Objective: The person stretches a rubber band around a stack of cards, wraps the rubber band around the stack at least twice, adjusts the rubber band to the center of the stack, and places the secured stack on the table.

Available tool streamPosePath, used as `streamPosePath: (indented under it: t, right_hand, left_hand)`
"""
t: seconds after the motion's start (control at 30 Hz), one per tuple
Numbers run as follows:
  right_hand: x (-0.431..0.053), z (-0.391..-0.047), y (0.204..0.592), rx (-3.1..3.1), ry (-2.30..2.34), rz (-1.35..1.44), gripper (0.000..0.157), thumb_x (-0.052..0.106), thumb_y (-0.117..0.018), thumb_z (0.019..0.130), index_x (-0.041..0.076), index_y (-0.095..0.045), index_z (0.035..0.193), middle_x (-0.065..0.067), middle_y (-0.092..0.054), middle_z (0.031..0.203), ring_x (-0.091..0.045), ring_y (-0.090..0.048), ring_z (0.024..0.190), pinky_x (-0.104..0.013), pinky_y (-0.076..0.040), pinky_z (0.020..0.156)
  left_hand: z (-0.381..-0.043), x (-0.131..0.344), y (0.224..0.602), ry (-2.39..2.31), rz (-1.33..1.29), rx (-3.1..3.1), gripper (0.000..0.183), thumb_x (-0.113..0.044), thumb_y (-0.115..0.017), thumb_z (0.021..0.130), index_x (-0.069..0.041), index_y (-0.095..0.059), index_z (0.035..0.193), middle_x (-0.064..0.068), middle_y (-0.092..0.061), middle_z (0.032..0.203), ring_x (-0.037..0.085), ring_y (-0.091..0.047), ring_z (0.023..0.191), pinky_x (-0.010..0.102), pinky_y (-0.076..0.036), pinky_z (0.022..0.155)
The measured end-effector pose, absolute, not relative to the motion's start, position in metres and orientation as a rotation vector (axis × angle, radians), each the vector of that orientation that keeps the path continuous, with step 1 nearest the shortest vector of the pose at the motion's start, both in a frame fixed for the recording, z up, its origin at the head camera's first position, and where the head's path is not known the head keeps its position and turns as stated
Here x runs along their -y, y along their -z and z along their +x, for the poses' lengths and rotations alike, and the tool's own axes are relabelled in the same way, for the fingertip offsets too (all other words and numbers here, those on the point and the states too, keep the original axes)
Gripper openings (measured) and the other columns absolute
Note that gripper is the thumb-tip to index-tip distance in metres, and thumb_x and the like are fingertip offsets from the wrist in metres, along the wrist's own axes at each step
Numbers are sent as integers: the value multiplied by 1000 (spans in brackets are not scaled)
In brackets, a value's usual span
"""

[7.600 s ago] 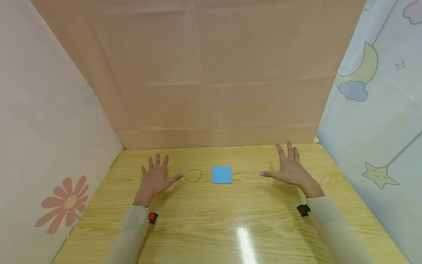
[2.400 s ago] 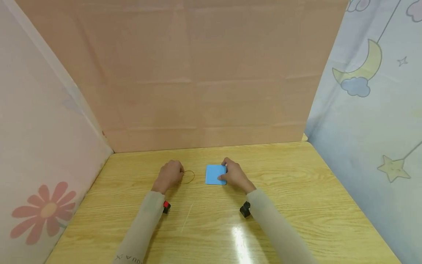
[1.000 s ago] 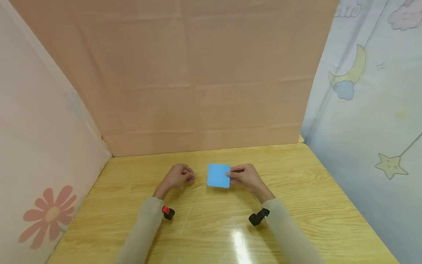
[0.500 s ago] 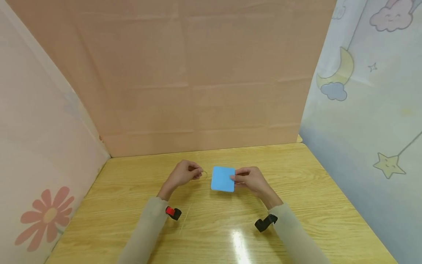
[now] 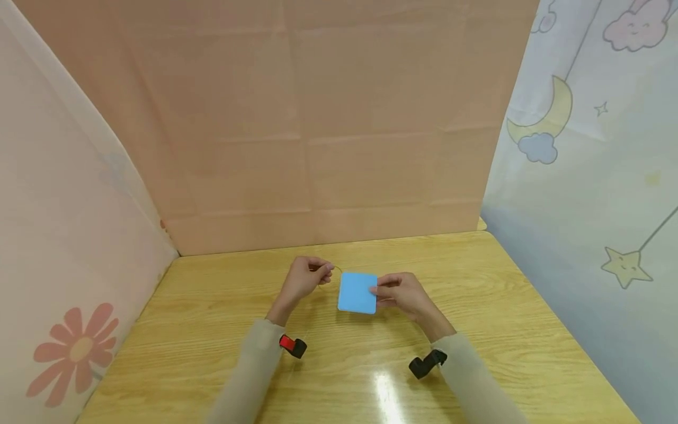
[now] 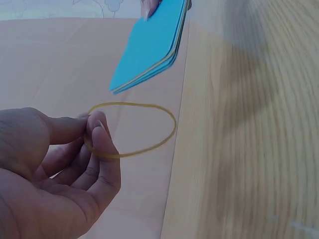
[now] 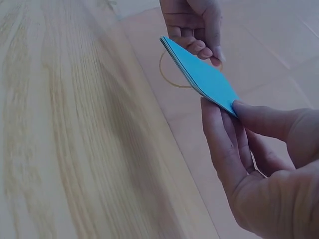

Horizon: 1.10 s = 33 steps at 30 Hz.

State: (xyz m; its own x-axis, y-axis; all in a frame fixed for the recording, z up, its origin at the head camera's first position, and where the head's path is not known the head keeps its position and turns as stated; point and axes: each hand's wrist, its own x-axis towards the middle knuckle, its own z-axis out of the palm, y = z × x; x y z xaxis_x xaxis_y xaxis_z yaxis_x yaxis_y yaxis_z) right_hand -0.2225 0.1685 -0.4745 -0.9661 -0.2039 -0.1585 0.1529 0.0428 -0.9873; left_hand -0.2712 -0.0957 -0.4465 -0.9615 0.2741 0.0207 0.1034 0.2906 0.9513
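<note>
My right hand [image 5: 406, 294] pinches a small stack of square blue cards [image 5: 355, 292] by its right edge, thumb on top and fingers beneath. Several thin layers show along the stack's edge in the left wrist view, and it is held tilted above the table. Between thumb and fingertips, my left hand [image 5: 304, 279] pinches a thin yellow-brown rubber band [image 6: 175, 124]. The band hangs as an open loop just left of the stack. In the left wrist view a gap shows between the loop and the stack's near corner.
Both hands are over a wood-grain table [image 5: 212, 341] with a glare spot near its front. A tan sheet [image 5: 318, 147] stands along the back edge. Patterned cloth walls close in the left side [image 5: 63, 206] and the right side [image 5: 593, 194].
From open and apart, my hands have come together. The right has lifted the blue stack off the table; the left has picked up the rubber band and brought it rightward to the stack.
</note>
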Motion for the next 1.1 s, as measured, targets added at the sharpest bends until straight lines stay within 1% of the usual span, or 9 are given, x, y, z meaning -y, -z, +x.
streamPosePath:
  t: [0.07,0.17,0.3,0.43,0.67,0.83,0.93,1.0,1.1]
  right_hand:
    - [-166,-221,475,-2059,2011,-60,28,11,-72,90,-6,-64,110,-6,-66,91,-19,-70,80,-53,-58,87]
    - [-161,-219,477,-2058,2006,-57,26,11,-72,90,-5,-64,108,-6,-67,90,-20,-70,80,-53,-58,87]
    - [-155,-220,480,-2051,2006,-52,27,11,-72,90,-6,-63,108,-9,-67,91,-22,-72,80,-53,-59,85]
    - [-151,-222,483,-2048,2012,-37,28,11,-71,90,-9,-61,108,-11,-66,91,-23,-72,78,-51,-60,83]
    - [-147,-226,490,-2050,2016,7,27,10,-69,92,-8,-59,108,-9,-64,90,-21,-71,75,-45,-62,78]
    - [-145,-227,492,-2040,2040,58,23,9,-69,91,-7,-58,105,-12,-65,92,-22,-72,77,-42,-62,77]
    - [-143,-228,492,-2040,2064,101,24,7,-68,92,-7,-57,107,-15,-65,96,-22,-72,79,-42,-62,79]
    - [-143,-229,491,-2038,2087,129,24,6,-67,92,-8,-56,109,-16,-64,98,-23,-72,81,-43,-62,80]
    - [-143,-229,490,-2039,2114,152,23,4,-66,92,-7,-55,108,-16,-63,96,-23,-71,80,-44,-62,81]
  left_hand:
    - [-270,94,447,-1767,343,-2393,27,-23,-65,96,1,-73,106,15,-71,92,29,-71,83,48,-61,81]
    - [-267,91,449,-1798,335,-2373,26,-23,-65,96,0,-73,105,21,-71,95,25,-72,80,49,-60,82]
    - [-264,88,452,-1820,327,-2368,24,-23,-65,96,-2,-74,102,23,-71,96,37,-71,88,53,-59,84]
    - [-262,86,455,-1806,317,-2389,25,-23,-65,96,0,-74,103,18,-72,91,42,-69,90,55,-58,84]
    - [-259,85,463,-1786,328,-2407,21,-20,-63,98,-3,-74,98,13,-71,87,28,-69,80,55,-59,83]
    - [-255,82,468,-1792,327,-2400,21,-19,-64,97,-1,-73,97,17,-70,87,18,-67,72,45,-61,75]
    - [-253,81,471,-1789,334,-2386,21,-20,-64,96,0,-73,97,17,-70,87,16,-67,71,44,-61,73]
    - [-252,80,472,-1783,331,-2372,21,-20,-64,97,-1,-73,97,15,-70,85,18,-67,71,46,-61,75]
    - [-250,80,474,-1781,327,-2349,21,-19,-63,97,-1,-73,98,12,-70,84,30,-69,77,51,-60,78]
